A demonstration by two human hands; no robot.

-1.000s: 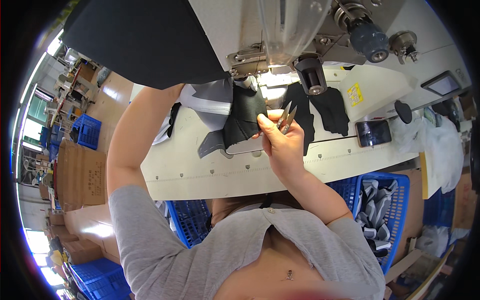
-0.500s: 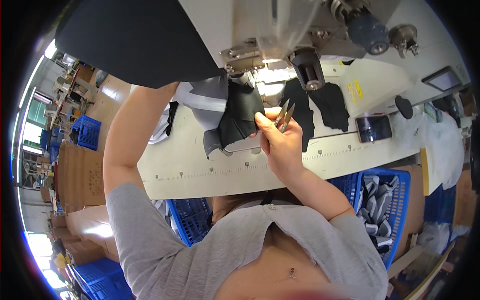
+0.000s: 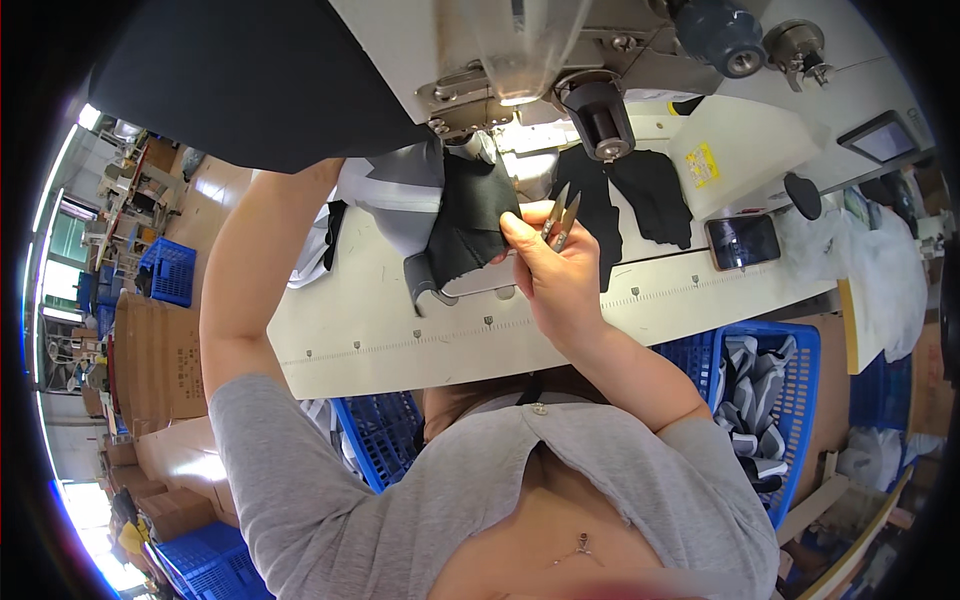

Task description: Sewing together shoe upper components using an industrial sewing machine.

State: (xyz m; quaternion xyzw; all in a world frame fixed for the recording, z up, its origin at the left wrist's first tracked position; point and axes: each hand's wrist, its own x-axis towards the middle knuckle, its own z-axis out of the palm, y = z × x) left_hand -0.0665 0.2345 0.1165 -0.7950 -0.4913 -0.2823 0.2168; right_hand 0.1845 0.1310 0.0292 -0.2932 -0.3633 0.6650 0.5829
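Note:
My right hand (image 3: 562,268) is closed, its thumb and fingers pinching the right edge of a black fabric piece (image 3: 466,222). Thread snips (image 3: 560,216) are tucked in the same hand, blades apart and pointing up. The black fabric lies under the head of a sewing machine (image 3: 470,95) and joins a grey and white fabric part (image 3: 395,195) on its left. My left hand (image 3: 326,172) reaches up beside that grey part. A large dark panel (image 3: 250,85) covers its fingers. More black cut pieces (image 3: 650,200) lie right of the machine's lit needle area.
The pale table (image 3: 400,365) has a ruler strip along its front. A phone (image 3: 743,243) lies on the right, near clear plastic bags (image 3: 880,270). Below the table stand a blue basket of grey and white pieces (image 3: 800,400) and another blue basket (image 3: 375,440). Cardboard boxes (image 3: 155,360) are at left.
The view has shifted slightly, with the machine and table a little further left and up. My right hand still pinches the black fabric, and the snips point more upright.

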